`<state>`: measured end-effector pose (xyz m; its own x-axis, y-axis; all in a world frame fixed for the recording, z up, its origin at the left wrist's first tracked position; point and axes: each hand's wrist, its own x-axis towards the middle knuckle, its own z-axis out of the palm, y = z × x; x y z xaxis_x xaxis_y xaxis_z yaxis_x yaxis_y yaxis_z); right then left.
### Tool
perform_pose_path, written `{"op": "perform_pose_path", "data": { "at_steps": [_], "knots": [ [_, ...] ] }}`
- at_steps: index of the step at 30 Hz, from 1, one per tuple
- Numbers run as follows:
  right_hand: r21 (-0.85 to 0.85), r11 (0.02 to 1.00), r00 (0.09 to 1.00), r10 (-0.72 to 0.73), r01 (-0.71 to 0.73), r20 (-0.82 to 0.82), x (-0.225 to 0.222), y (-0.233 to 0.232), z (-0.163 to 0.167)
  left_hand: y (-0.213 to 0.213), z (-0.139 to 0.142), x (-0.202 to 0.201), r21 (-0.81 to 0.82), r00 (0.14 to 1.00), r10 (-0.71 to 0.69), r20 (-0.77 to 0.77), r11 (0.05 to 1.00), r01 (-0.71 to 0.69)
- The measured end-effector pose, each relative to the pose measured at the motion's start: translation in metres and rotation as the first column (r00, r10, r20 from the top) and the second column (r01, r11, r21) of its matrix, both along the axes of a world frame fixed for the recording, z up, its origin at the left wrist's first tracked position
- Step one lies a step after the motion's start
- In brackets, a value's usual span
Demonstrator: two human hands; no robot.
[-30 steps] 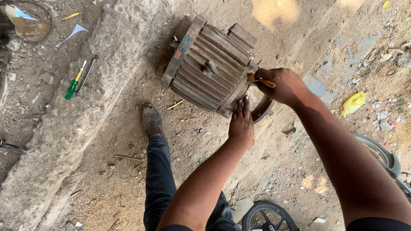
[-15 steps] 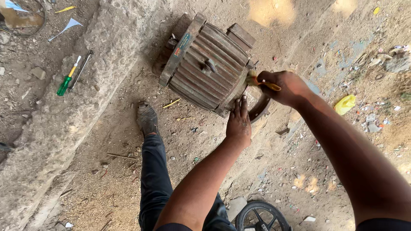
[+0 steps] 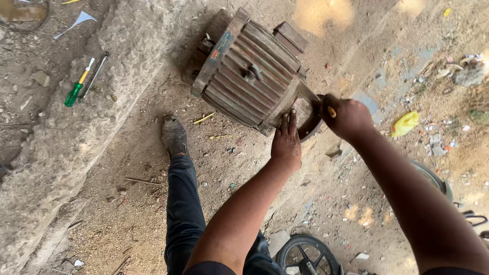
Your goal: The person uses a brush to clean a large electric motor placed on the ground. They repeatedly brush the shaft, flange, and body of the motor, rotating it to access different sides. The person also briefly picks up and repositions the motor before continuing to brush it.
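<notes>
- Yellow-handled tool (image 3: 331, 111) is clamped in the right hand (image 3: 348, 118), fist closed at the motor's end ring (image 3: 311, 119); the tip is hidden, so its seat there is only likely.
- Left hand (image 3: 286, 142) is laid flat, fingers spread, against the ribbed rusty motor (image 3: 252, 76), which lies on the dirt ground (image 3: 127, 203).
- Compared with a second ago, both hands are placed as before, so the work at the ring is judged ongoing.
- Green screwdriver (image 3: 75, 91) is left well apart, past the shoe (image 3: 174, 135).

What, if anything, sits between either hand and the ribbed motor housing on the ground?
Nothing visible. The left hand lies flat against the motor housing at its end rim, and the right hand grips a yellow-handled tool right at that rim.
</notes>
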<state>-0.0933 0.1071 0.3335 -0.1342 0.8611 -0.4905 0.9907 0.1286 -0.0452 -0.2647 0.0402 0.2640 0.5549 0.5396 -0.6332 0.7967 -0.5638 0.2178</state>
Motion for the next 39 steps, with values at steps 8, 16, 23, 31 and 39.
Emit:
{"op": "perform_pose_path", "data": {
  "at_steps": [8,16,23,31,39],
  "knots": [
    [0.12,0.99,0.997,-0.074,0.071,0.023,0.01,-0.016,-0.025,0.012,0.017,-0.006,-0.124,0.999,0.024,0.023,0.992,-0.021],
    [-0.25,0.807,0.801,-0.579,0.535,-0.152,0.031,0.047,-0.058,0.007,0.005,-0.008,-0.172,0.982,0.131,0.133,0.979,-0.107],
    [0.141,0.875,0.866,-0.412,0.462,-0.283,-0.016,0.008,-0.04,0.009,0.006,-0.013,-0.195,0.985,0.111,0.134,0.977,-0.084],
    [0.464,0.869,0.966,-0.056,0.171,-0.252,-0.022,-0.061,-0.033,0.011,0.012,-0.023,-0.117,0.995,0.016,0.102,0.993,-0.004],
    [0.495,0.863,0.987,-0.028,0.103,-0.158,-0.033,-0.095,-0.032,0.019,0.018,-0.04,-0.251,0.938,0.217,0.272,0.957,-0.149]
  ]
}}
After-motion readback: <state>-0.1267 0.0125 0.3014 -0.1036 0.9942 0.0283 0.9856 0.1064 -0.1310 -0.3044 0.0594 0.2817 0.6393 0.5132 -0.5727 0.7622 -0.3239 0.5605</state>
